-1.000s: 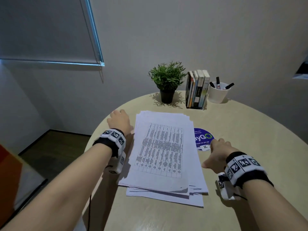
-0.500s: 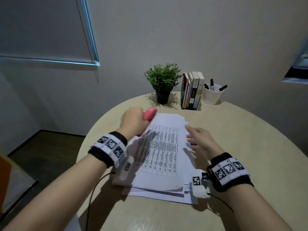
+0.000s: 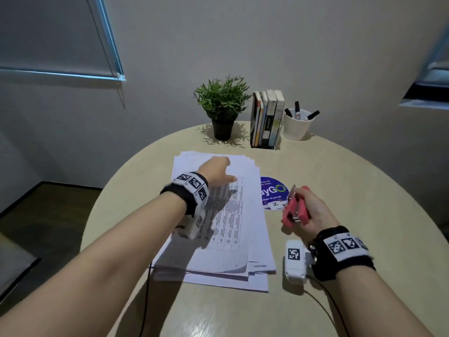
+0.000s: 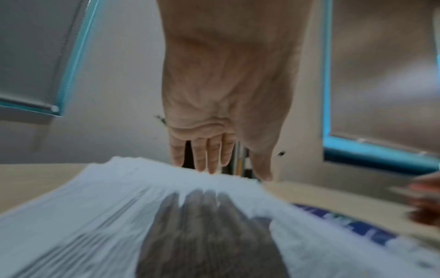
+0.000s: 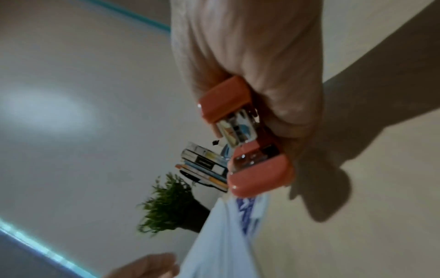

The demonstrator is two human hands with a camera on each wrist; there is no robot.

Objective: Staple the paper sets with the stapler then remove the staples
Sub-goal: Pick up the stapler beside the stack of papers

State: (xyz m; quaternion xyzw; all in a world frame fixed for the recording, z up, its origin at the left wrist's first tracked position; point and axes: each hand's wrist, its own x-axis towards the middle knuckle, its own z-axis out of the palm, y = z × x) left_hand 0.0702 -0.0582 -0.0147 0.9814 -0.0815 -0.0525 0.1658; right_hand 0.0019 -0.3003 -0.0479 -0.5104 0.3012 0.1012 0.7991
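Observation:
A loose stack of printed paper sets (image 3: 233,222) lies in the middle of the round table (image 3: 340,190). My left hand (image 3: 215,169) stretches over the far end of the stack. The left wrist view shows its fingers (image 4: 209,156) straight and together above the paper (image 4: 114,206), with nothing held. My right hand (image 3: 309,209) hovers to the right of the stack and grips a small red stapler (image 3: 295,209). In the right wrist view the stapler (image 5: 247,139) points its metal mouth out of my right hand (image 5: 273,94), jaws apart.
A round blue sticker (image 3: 273,193) sits on the table between the stack and the stapler. At the back stand a potted plant (image 3: 222,105), a row of books (image 3: 267,120) and a white cup of markers (image 3: 297,125). The table's left edge lies close to the stack.
The stapler has passed from my left hand to my right, which has drawn back to the right of the stack. My left hand has opened and reached over the paper's far end.

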